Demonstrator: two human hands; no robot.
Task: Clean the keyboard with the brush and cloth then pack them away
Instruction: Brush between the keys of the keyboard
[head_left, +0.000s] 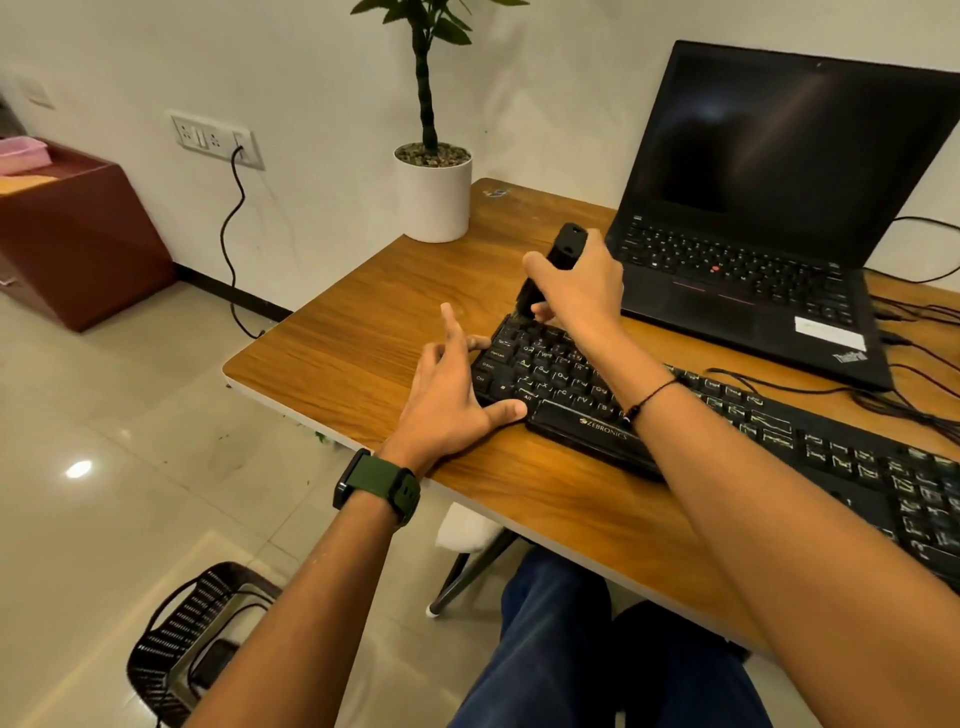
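Seated person at a wooden desk (395, 312), head view. A black keyboard (727, 415) lies diagonally on the desk, its left end nearest the hands. The right hand (582, 291) grips a black brush (563, 249), fingers wrapped around the handle; the handle points up and away, and the bristle end meets the keys at the keyboard's far-left corner. The left hand (447, 395) rests flat on the desk against the keyboard's left edge, fingers straight and spread, thumb lying along the near-left corner, index finger raised; it holds nothing. A green-strapped watch (376, 486) sits on the left wrist and a thin black thread band (649, 397) on the right. Behind the keyboard stands an open laptop (769, 218), screen dark. A potted plant (432, 176) stands at the desk's far-left corner, against the wall. No cloth is visible.
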